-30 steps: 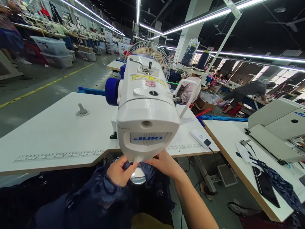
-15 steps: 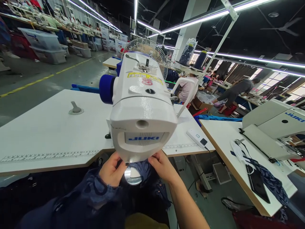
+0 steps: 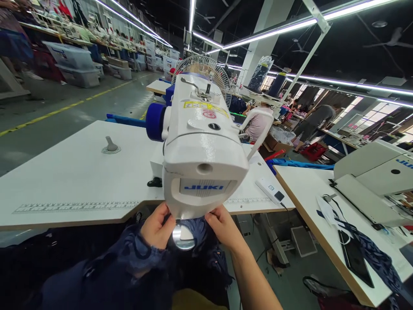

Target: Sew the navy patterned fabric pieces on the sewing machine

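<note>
A white JUKI sewing machine stands in front of me, its head hiding the needle area. Below its left side, my left hand is closed, thumb against fingers, at the edge of dark blue textured fabric. On the other side my right hand pinches the same fabric, with its fingertips partly hidden under the machine head. Between both hands a shiny round metal plate shows. More navy fabric lies over my left wrist and hangs down towards my lap.
The white tabletop carries a printed ruler and a grey object on a coiled cord. A white device lies to the right. Another table holds a second machine, a phone and braided navy fabric. A fan stands behind.
The view has shifted slightly, so the machine and tables appear further right. Both hands stay at the fabric beneath the machine head, with little visible movement.
</note>
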`<control>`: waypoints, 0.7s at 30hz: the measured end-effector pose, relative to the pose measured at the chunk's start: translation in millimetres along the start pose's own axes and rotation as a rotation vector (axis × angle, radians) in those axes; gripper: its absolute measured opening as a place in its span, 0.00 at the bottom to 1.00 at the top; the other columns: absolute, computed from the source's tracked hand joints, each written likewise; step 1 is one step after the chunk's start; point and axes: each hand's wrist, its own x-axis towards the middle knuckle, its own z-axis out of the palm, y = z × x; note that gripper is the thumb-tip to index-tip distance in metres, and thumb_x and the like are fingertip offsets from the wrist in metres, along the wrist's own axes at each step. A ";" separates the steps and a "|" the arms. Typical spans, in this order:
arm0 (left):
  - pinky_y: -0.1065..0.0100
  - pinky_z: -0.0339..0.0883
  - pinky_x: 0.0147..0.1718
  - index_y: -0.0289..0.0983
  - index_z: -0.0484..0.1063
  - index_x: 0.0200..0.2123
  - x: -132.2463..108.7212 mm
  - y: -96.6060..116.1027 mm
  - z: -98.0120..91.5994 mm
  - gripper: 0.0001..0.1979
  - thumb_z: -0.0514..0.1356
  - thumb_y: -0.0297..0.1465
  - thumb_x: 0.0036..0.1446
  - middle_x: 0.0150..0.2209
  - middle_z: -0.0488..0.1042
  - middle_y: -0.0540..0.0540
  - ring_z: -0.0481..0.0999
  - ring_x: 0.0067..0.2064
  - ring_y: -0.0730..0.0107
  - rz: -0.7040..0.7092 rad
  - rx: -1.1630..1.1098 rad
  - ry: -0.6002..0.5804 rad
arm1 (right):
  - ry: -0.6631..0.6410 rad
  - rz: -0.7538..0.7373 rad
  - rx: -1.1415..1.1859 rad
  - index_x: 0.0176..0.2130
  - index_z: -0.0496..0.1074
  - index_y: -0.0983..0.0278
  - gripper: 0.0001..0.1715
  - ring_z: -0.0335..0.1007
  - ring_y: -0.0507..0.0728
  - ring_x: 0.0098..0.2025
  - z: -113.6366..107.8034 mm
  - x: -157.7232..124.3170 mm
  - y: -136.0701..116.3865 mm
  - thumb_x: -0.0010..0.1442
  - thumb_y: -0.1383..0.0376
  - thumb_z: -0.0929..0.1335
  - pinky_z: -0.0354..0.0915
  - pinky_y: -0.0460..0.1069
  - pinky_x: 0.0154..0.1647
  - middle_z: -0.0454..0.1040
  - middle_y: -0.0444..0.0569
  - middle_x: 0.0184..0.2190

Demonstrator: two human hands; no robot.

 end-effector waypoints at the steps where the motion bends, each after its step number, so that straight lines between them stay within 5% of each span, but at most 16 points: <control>1: 0.70 0.63 0.50 0.32 0.72 0.38 0.1 1.1 -0.2 0.20 0.53 0.43 0.54 0.41 0.78 0.42 0.73 0.47 0.59 0.000 0.016 0.003 | 0.004 0.001 0.000 0.35 0.61 0.60 0.06 0.52 0.50 0.26 0.1 -0.2 0.2 0.57 0.71 0.61 0.60 0.49 0.45 0.57 0.38 0.25; 21: 0.68 0.66 0.45 0.34 0.73 0.38 1.3 4.1 5.7 0.18 0.55 0.43 0.55 0.40 0.79 0.43 0.76 0.45 0.60 0.018 -0.096 0.032 | 0.040 0.025 -0.091 0.35 0.63 0.61 0.04 0.61 0.53 0.32 -1.2 0.0 1.3 0.55 0.68 0.62 0.61 0.47 0.35 0.61 0.41 0.25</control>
